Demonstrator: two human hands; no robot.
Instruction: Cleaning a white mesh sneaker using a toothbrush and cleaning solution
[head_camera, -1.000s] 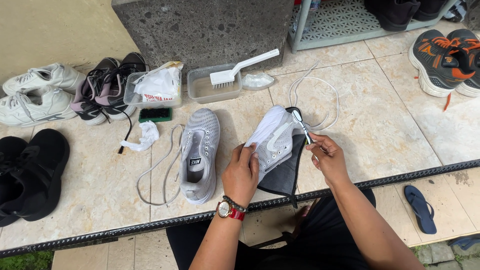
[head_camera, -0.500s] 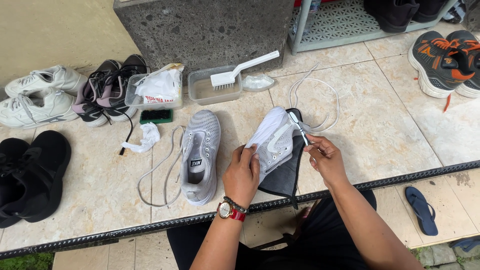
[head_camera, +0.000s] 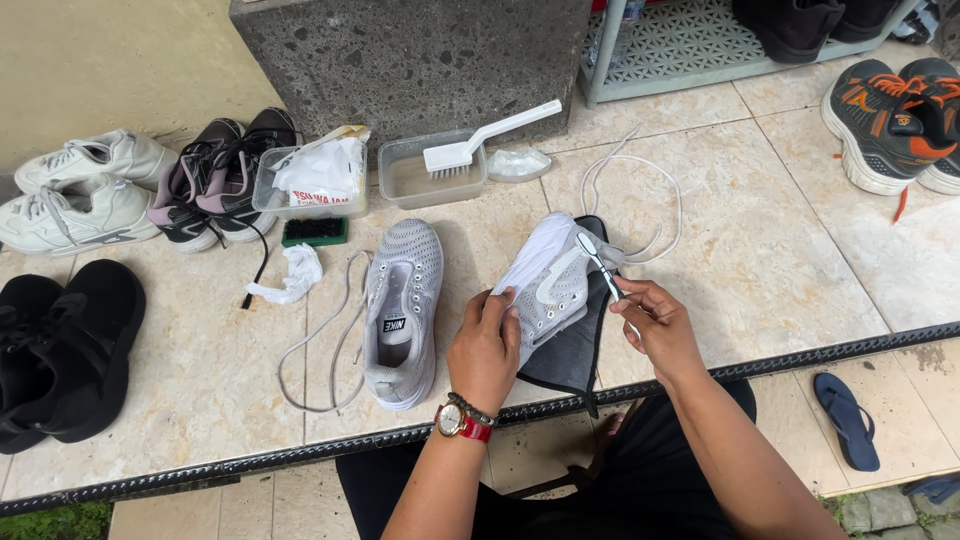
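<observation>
near the tabletop (head_camera: 780, 260) front edge, left hand (head_camera: 487, 350) grips a white shoe (head_camera: 545, 285); right hand (head_camera: 660, 325) pinches a toothbrush (head_camera: 600, 265) against it. grey shoe (head_camera: 400, 310) crowds left, open tile right.

A clear tub (head_camera: 432, 185) with a white scrub brush (head_camera: 487, 139) sits on the tiled bench (head_camera: 760, 250). Left of it stands a plastic box (head_camera: 312, 186); below it lies a grey sneaker (head_camera: 403, 312); far left, black shoes (head_camera: 62, 352); far right, orange-black trainers (head_camera: 893, 120).
</observation>
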